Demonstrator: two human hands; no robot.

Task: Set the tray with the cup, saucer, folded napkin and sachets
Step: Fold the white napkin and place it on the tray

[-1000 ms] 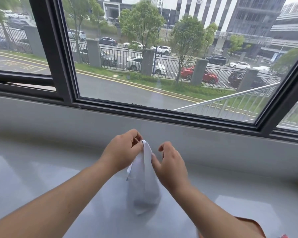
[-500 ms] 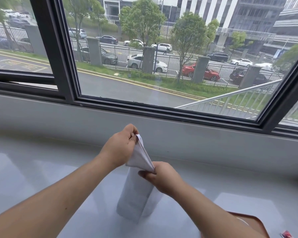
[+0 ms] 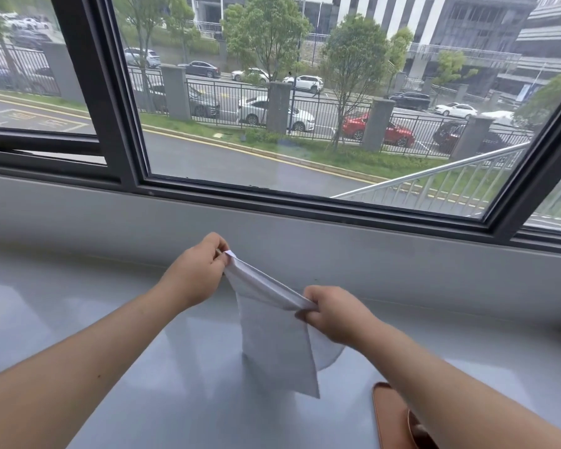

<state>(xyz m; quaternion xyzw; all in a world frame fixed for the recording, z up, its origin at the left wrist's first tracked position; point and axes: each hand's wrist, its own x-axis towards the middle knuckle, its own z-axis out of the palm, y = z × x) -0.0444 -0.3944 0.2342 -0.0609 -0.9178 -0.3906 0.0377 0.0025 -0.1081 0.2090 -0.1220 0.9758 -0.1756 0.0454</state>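
Note:
A white napkin hangs in the air above the grey sill. My left hand pinches its upper corner, and my right hand grips the top edge lower and to the right, so the edge runs taut between them. The rest of the cloth drapes down towards the surface. At the bottom right lies a copper-brown tray, mostly hidden under my right forearm, with a rounded copper rim on it. Cup and sachets are not in sight.
The glossy grey sill spreads wide in front of me, bounded at the back by a low grey wall under a dark-framed window. Outside are a road, fence and parked cars.
My hands have drawn apart along the napkin's top edge: the right slid down and to the right, the left stayed high. The napkin went from bunched to spread out and hanging.

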